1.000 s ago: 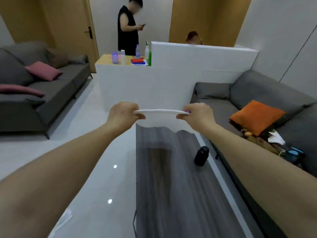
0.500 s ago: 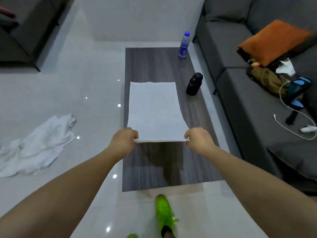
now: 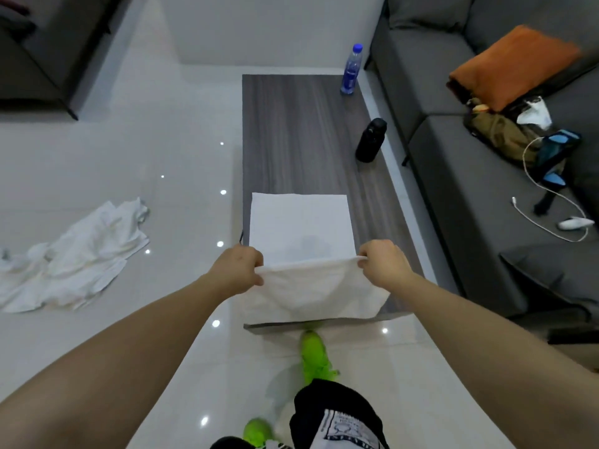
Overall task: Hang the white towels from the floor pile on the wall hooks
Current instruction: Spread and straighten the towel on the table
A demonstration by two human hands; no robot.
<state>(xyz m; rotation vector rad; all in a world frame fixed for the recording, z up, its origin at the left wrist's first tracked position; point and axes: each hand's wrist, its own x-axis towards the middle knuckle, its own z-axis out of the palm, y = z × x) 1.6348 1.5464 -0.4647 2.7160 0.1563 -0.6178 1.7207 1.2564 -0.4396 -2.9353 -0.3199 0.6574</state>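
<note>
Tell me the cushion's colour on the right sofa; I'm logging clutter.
Orange cushion, plain with no visible pattern, lying on the grey sofa; the head view shows it.

The towel [image 3: 299, 222] is soft matt white cloth; the table [image 3: 291, 134] shows dark streaked wood grain, matt. The floor [image 3: 146, 150] is glossy, mirroring ceiling lights. At two o'clock, the sofa [image 3: 453, 176] — grey woven fabric.

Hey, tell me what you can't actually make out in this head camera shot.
- Wall hooks: none in the head view; the camera looks down at floor and table.
- Fingertips of the left hand and right hand: curled under the white towel, so the grip is partly hidden.
- Floor pile: cut off at the left edge; towel count unclear.
- Blue-capped bottle: label too small to read.
</note>
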